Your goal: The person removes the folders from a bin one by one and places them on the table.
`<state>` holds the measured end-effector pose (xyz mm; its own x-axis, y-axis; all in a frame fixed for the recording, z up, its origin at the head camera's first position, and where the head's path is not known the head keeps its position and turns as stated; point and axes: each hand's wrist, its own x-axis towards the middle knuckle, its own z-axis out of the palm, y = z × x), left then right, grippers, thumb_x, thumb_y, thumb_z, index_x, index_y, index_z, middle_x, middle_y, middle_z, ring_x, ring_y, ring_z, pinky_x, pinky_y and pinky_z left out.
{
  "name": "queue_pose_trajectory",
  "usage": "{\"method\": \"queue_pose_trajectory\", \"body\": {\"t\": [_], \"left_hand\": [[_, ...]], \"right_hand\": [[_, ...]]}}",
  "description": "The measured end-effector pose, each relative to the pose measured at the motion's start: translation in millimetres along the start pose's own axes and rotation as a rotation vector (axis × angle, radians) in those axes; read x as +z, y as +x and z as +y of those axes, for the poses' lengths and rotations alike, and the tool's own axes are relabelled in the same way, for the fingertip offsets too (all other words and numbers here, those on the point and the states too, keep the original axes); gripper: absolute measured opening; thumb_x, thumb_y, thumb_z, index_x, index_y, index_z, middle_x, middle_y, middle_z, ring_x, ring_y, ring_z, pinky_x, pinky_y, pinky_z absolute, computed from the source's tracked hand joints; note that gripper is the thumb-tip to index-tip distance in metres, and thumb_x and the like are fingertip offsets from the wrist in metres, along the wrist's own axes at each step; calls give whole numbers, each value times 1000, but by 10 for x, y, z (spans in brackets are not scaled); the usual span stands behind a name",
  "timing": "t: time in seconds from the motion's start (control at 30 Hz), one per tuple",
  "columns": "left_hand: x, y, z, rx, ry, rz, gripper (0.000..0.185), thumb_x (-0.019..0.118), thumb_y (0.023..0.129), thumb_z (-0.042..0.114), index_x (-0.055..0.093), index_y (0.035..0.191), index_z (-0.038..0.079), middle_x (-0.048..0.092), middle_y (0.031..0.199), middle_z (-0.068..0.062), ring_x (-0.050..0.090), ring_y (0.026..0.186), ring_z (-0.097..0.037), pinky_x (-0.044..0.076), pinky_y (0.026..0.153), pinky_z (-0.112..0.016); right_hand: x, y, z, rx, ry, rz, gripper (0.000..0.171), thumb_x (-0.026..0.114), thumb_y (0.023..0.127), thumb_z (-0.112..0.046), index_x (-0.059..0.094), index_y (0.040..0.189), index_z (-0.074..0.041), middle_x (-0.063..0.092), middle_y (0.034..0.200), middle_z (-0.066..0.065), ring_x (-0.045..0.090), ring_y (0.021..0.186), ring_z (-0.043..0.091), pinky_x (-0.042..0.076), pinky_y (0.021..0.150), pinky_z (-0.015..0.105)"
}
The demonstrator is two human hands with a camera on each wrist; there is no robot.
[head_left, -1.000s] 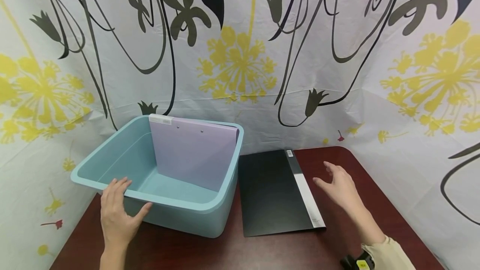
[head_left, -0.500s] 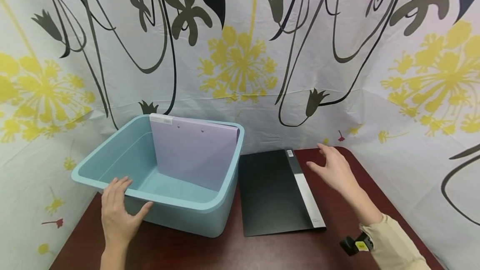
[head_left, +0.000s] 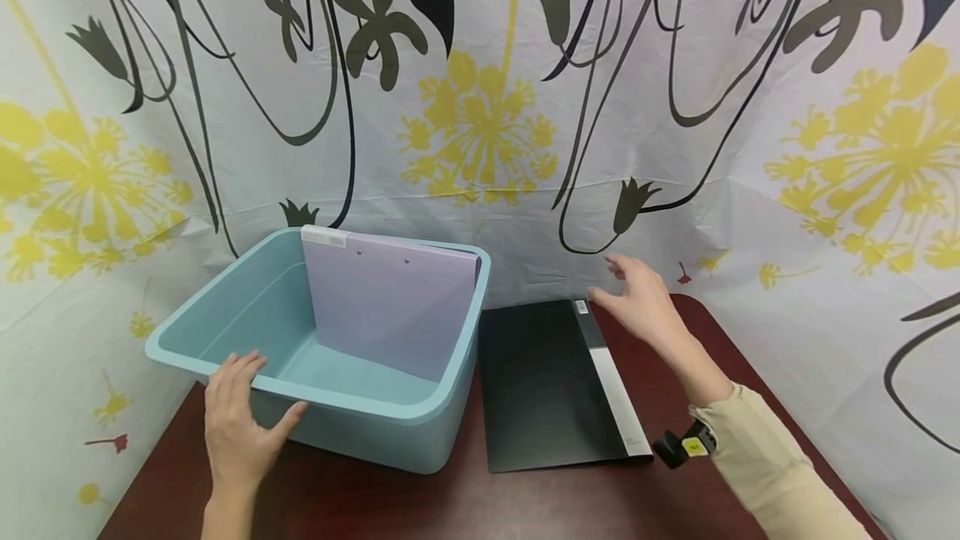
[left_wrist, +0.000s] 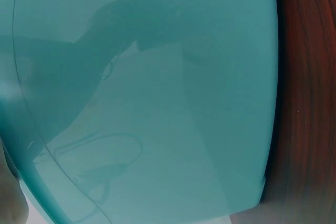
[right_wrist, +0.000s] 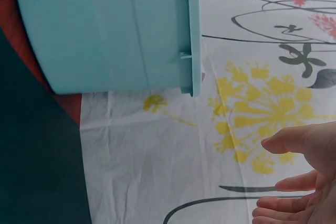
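Currently the black folder [head_left: 551, 382] lies flat on the table [head_left: 675, 490], toward the back right, its far short edge close to the table's back edge. A white strip runs down its right long side, with a small label at the far corner. Right hand [head_left: 637, 300] hovers above that far right corner, fingers loosely spread, gripping nothing; contact with the folder not visible. In the right wrist view the fingers [right_wrist: 294, 140] are relaxed in front of the backdrop, the folder dark at the lower left.

Teal bin [head_left: 225, 290] sits just left of the folder, on the table's back left part; whether they touch I can't tell. Left hand [head_left: 236, 427] rests on the bin's near rim, fingers over the lip, thumb against the outer wall. The left wrist view shows only the bin wall [left_wrist: 157, 103] up close.

Purple folder [head_left: 390, 307] stands tilted inside the bin, leaning on the far right wall.

Floral sheet [head_left: 480, 107] hangs behind and around the table.
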<state>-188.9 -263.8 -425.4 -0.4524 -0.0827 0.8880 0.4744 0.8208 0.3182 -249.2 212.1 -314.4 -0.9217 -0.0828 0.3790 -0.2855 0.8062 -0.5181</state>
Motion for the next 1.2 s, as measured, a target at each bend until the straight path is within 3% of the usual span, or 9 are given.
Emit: {"method": "queue_pose_trajectory", "body": {"t": [0.6, 0.93, 1.2], "left_hand": [[-3, -1, 0, -4, 11, -2, 88, 51, 71, 73, 57, 110, -6, 54, 113, -26, 40, 118, -43, 19, 105, -52], [-4, -2, -5, -4, 6, -1, 88, 51, 72, 73, 57, 110, -7, 54, 112, -26, 39, 118, -43, 19, 106, -52], [1, -4, -6, -2, 9, 2, 89, 50, 71, 73, 57, 109, -7, 55, 111, -26, 40, 117, -43, 19, 106, -52]], "right_hand": [[46, 308, -271, 17, 82, -43, 57, 63, 83, -26, 45, 130, 1, 53, 121, 21, 52, 102, 34, 42, 84, 48], [134, 489, -428, -36, 114, -26, 57, 66, 82, -27, 46, 130, -1, 53, 120, 20, 51, 109, 34, 42, 88, 48], [204, 564, -492, -100, 129, -41, 56, 65, 83, -26, 46, 130, -2, 53, 120, 17, 49, 109, 30, 43, 84, 45]]}}
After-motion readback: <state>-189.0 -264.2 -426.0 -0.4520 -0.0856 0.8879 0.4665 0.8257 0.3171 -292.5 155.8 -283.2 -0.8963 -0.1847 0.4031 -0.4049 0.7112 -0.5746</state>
